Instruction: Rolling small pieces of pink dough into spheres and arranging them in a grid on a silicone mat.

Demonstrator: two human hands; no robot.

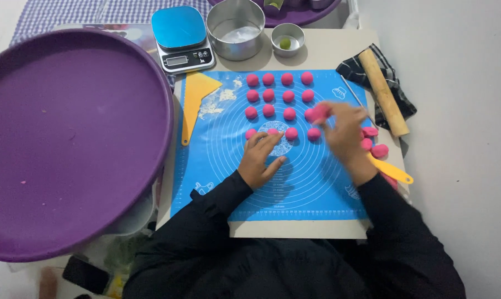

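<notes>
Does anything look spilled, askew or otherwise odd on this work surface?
Only minor things: a patch of white flour is scattered on the blue mat beside the yellow scraper, and the rolling pin lies on a crumpled dark cloth.

One camera is providing the only view, so no second view is sharing any part of the scene. It is sitting on the person's head and looking almost straight down, slightly forward, over the dark sleeves and onto the counter [294, 228]. The person's body is filling the bottom edge, and the far side of the counter is lying at the top. The view is standing close enough that the blue mat [222, 160] is occupying the centre of the frame, yet wide enough that the purple tray [68, 138] at the left and the pale floor [466, 111] at the right are showing too.
</notes>
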